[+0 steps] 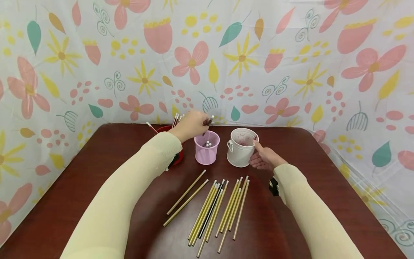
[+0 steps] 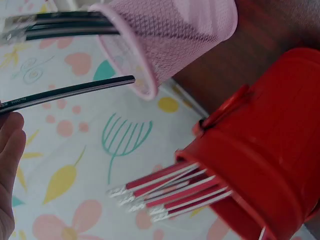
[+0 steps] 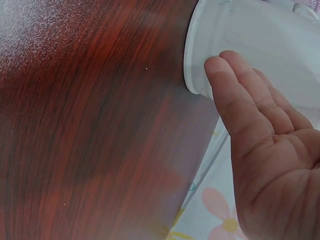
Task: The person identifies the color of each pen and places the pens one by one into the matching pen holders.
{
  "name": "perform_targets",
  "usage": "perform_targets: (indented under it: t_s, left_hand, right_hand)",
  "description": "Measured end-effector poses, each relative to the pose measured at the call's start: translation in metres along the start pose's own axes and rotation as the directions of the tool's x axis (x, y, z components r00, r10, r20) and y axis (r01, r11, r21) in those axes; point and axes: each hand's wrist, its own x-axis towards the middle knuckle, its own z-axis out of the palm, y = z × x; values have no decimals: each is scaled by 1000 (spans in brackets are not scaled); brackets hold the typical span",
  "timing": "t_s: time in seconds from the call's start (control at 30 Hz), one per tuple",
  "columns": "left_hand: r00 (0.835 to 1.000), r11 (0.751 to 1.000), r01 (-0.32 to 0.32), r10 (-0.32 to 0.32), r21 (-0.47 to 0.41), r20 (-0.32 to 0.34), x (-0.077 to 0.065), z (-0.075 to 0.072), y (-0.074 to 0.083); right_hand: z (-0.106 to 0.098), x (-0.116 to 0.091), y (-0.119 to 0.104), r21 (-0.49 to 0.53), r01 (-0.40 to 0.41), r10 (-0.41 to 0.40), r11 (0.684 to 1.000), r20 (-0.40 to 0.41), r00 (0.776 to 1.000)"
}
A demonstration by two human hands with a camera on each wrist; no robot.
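Observation:
My left hand [image 1: 195, 124] is above the pink mesh cup [image 1: 206, 154] and pinches a black pencil [image 2: 70, 93]. The lower tip of that pencil is at the cup's mouth in the left wrist view. Inside the cup stand several dark pencils [image 2: 65, 26] with white eraser ends. At the white bucket [image 1: 238, 158], my right hand [image 1: 266, 158] rests against the right side, thumb at the rim. In the right wrist view its fingers [image 3: 245, 85] lie extended along the bucket wall.
Left of the pink cup stands a red bucket [image 2: 270, 135] holding several red-and-white pencils [image 2: 170, 190], partly behind my left forearm. Several gold pencils [image 1: 185, 203] and one black one [image 1: 210, 212] lie on the brown table [image 1: 275, 223]. A flowered cloth [image 1: 207, 54] hangs behind.

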Motion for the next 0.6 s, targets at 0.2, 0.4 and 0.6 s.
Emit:
perform_targets:
  t_s: [0.2,0.4,0.6]
  left_hand:
    - [1000,999,-3,3,37,22,0,20,-5]
    - [989,994,-5,-10,105,145,-3,34,-6]
    - [984,990,-2,-24,140,179,-6,41,-9]
  right_hand:
    - [1,0,2,10,7,-7,1000,-4,1000]
    - [0,0,3,3,-5,5,1000,-8,1000]
    - [0,2,2,3,0,0,1000,0,1000]
